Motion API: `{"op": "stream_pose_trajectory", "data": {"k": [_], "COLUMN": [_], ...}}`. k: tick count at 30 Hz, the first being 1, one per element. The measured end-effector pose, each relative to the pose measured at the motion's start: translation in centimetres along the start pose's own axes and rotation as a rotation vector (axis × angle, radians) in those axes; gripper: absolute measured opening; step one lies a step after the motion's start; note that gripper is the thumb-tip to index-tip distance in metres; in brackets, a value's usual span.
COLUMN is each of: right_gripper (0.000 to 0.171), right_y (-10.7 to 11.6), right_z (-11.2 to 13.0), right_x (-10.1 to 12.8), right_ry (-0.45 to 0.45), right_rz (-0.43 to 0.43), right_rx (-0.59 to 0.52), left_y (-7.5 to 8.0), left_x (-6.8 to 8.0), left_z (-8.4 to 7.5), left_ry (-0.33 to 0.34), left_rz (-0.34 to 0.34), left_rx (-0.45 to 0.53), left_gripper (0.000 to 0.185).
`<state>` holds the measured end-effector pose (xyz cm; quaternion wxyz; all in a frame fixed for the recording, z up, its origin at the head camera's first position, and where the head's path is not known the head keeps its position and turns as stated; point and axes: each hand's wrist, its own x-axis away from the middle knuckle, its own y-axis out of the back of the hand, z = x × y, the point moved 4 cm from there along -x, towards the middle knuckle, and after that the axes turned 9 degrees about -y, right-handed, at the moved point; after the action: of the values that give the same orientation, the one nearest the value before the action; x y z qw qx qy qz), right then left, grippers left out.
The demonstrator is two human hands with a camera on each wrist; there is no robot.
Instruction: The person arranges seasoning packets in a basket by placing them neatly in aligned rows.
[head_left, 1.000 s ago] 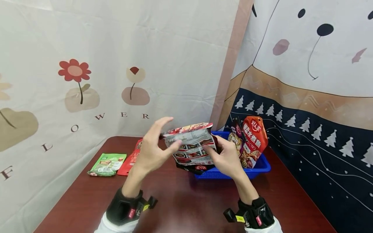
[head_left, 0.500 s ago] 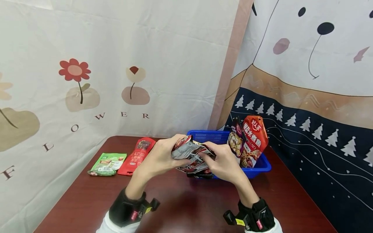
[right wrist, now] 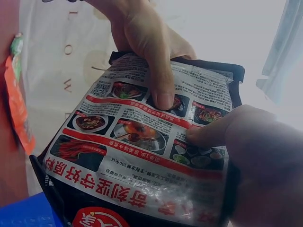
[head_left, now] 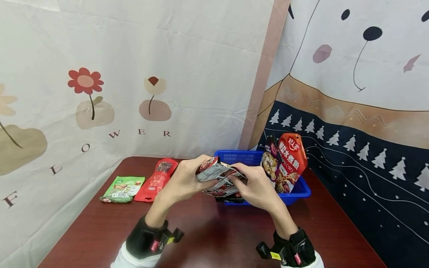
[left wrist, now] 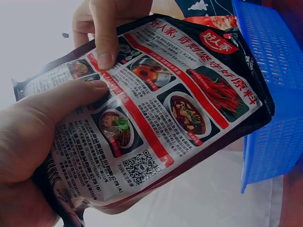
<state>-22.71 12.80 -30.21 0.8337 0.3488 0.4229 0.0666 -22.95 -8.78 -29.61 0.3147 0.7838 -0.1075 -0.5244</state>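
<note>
Black glossy food packet point(left wrist: 147, 101), held up in front of the left half of the blue basket point(head_left: 241, 158), left hand point(head_left: 189, 176) and right hand point(head_left: 256, 184) both pinching it, thumbs on the printed back. Looks like the lining-up step to me; next move probably wants it tipped upright and lowered into the basket.

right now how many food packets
5: green packet and red packet on the table, black-edged packet between left hand and right hand, purple packet and orange-red packet in the blue basket; more may hide
</note>
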Motion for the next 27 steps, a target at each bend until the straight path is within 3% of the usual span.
{"op": "stream_pose_trajectory", "data": {"k": [7,14,19,27], "right_gripper": [0.027,0.045,0.058,0.063], "right_y": [0.4,2.5,3.5,2.9], "right_z": [0.1,-0.4,-0.9,-2.1], "right_x": [-0.1,-0.1,-0.2,-0.2], "right_ry": [0.037,0.023,-0.001,-0.075], "right_rz": [-0.044,-0.247,-0.338,-0.323], "right_rx": [0.005,-0.084,-0.242,-0.587], "left_y": [0.3,1.7,2.5,2.5], "left_x": [0.2,0.5,0.8,1.1], "left_z": [0.6,1.4,2.1,3.0], "left_ry": [-0.004,0.072,0.174,0.36], "left_rz": [-0.052,-0.231,-0.388,-0.62], "left_rx": [0.032,0.095,0.214,0.457], "left_gripper": [0.051,0.047,0.048,0.048]}}
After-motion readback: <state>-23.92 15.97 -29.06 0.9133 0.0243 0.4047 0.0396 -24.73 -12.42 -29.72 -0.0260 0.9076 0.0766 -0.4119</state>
